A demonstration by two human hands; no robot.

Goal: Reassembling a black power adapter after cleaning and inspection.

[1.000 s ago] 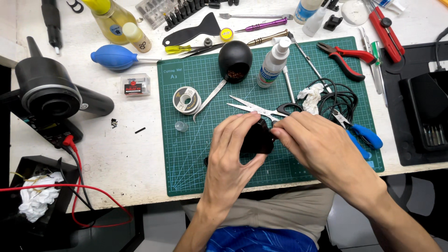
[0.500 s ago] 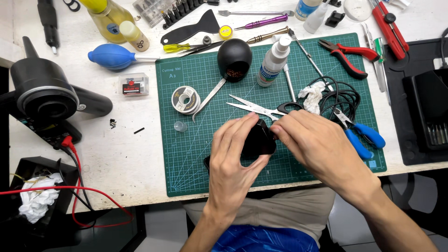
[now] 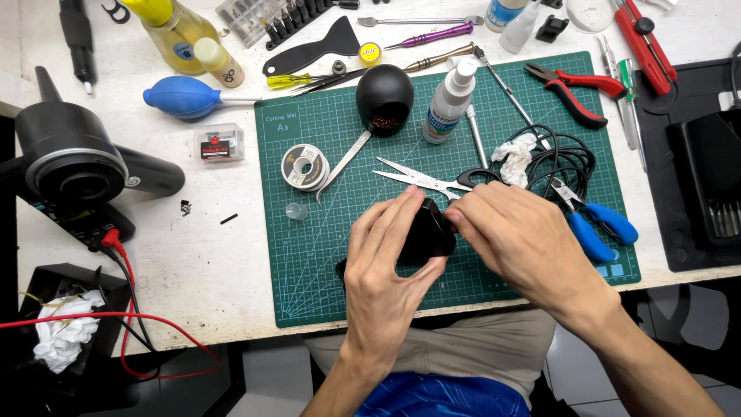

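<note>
The small black device [image 3: 427, 232] sits low over the green cutting mat [image 3: 309, 255] on the worktop, cupped in the left hand [image 3: 386, 270], whose fingers curl closed around it. The right hand [image 3: 525, 239] pinches its right edge, equally near.

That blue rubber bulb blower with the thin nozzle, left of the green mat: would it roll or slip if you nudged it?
The blue bulb blower lies on its side on the white table, and its rounded body suggests it could roll or pivot when nudged. It looks like soft rubber, so probably squashy, light and grippy rather than slippery.
</note>
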